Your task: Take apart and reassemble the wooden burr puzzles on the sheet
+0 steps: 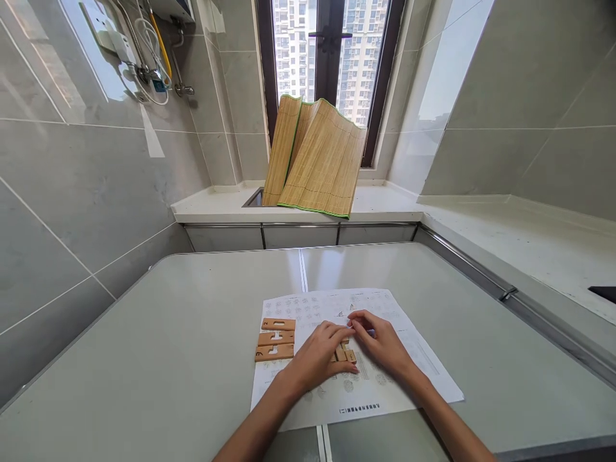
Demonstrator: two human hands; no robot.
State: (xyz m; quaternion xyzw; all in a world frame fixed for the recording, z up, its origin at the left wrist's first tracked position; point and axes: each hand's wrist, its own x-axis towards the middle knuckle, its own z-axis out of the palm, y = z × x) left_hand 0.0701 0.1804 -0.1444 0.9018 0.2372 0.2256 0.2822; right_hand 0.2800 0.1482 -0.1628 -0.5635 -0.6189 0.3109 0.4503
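My left hand (321, 351) curves over a small cluster of wooden puzzle pieces (342, 353), its thumb along the near side and its fingers along the far side. Part of the cluster is hidden under the palm. Just to the right, my right hand (385, 340) has its fingertips drawn together close to the left fingertips; whatever they hold is hidden or too small to make out. Three flat wooden pieces with cut-outs (274, 339) lie in a column left of my left hand. Beneath everything is a white printed sheet (409, 378) with small diagrams.
The sheet rests on a pale folding table (192, 346) with a seam down its middle. Beyond it, a folded bamboo mat (320, 157) leans on the white ledge (216, 204) by the window. Tiled walls flank both sides; cables and a socket (103, 29) hang upper left.
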